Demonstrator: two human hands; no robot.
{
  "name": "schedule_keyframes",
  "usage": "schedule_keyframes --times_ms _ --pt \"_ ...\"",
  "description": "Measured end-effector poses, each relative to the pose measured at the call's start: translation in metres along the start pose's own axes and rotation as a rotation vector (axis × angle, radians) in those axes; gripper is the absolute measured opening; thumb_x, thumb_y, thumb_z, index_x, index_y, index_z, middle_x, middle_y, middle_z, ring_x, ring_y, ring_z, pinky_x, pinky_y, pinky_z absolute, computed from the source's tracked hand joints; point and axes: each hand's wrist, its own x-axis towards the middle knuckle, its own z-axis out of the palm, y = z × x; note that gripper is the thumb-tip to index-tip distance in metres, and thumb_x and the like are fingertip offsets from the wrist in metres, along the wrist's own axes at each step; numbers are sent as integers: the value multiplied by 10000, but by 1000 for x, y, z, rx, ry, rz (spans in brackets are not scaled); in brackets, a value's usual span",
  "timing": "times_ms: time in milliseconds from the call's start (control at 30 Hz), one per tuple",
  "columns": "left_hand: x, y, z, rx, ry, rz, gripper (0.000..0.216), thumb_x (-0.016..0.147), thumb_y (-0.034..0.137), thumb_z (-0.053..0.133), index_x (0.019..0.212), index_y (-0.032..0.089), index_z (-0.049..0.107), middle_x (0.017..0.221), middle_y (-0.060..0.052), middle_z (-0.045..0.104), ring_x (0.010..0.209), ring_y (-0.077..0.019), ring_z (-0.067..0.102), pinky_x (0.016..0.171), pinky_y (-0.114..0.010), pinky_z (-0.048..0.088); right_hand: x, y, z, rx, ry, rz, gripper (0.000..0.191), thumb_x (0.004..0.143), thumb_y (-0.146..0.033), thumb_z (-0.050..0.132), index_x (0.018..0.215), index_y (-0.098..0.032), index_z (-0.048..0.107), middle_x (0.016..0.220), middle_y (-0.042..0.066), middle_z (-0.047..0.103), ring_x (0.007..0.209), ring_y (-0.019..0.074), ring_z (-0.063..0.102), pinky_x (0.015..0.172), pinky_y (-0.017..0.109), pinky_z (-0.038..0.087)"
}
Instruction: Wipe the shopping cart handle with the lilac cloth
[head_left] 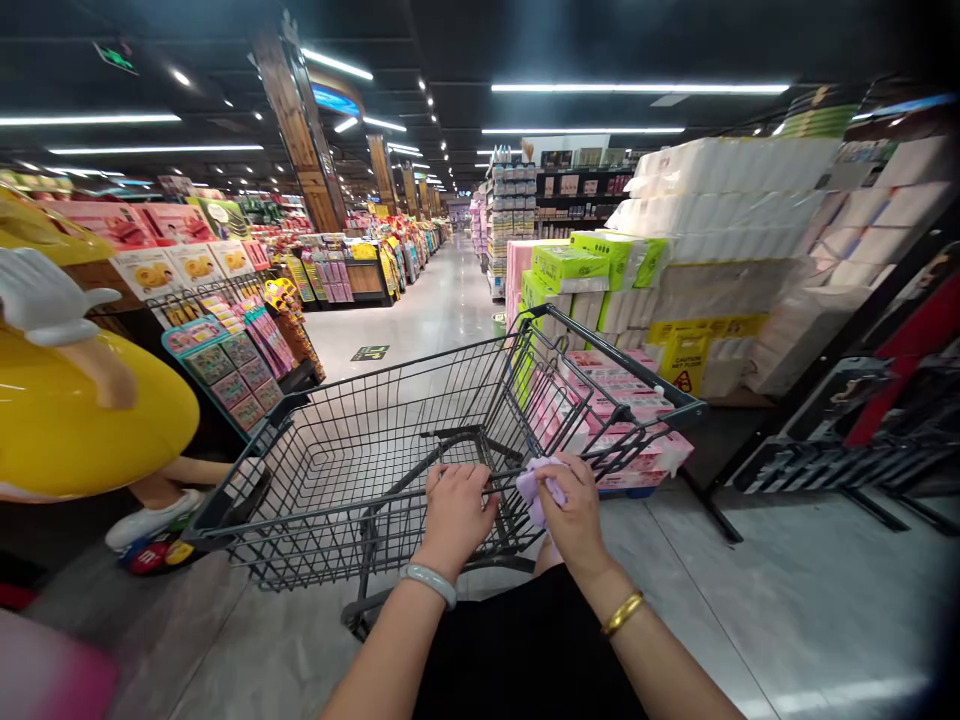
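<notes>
A dark grey wire shopping cart (pixel 214 532) stands sideways in front of me, its basket empty and its handle end to the right. My left hand (pixel 459 512) has its fingers curled over the cart's near side rim. Just right of it, my right hand (pixel 573 508) closes around a crumpled light purple cloth (pixel 534 488), pressed at the same rim near the folded child-seat part. The fingertips under the cloth are partly hidden. A pale bangle (pixel 430 584) circles my left wrist and a gold bracelet (pixel 622 612) my right.
Pink packs (pixel 645 455) and green tissue boxes (pixel 574 268) are stacked behind the cart, with a yellow wet-floor sign (pixel 684 358) beside them. A large yellow mascot figure (pixel 97 410) stands left, close to the cart's front. A tiled aisle (pixel 439 270) runs ahead between shelves.
</notes>
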Motion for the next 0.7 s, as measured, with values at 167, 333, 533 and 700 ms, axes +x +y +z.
schedule_keyframes --times_ms 167,333,533,700 --pt "-3 -17 -7 -4 -21 8 162 901 397 650 970 251 645 936 -12 707 948 -222 608 1006 -433 335 7 -1 -7 23 128 101 106 875 -280 610 898 -240 705 1068 74 634 1120 267 586 1028 475 448" --pt "-4 -22 -15 -5 -30 -59 265 947 501 575 945 254 669 923 -29 726 952 -239 623 1040 -475 322 -3 0 -13 -31 3 1 115 898 -284 617 912 -263 729 1075 71 645 1100 263 582 988 456 466" --pt "-1 26 -2 -40 57 -83 420 987 384 517 1392 274 530 1317 -97 663 1291 -287 528 1168 -561 202 4 -22 -13 -45 -48 -30 123 922 -285 599 929 -267 720 1060 68 666 1111 266 580 984 458 466" --pt "6 54 15 -154 -31 11 289 950 222 512 1217 221 623 1107 -73 713 1125 -248 608 1182 -538 218 6 -30 -13 -107 -81 -77 156 909 -208 568 947 -255 712 1067 76 662 1092 264 579 972 455 476"
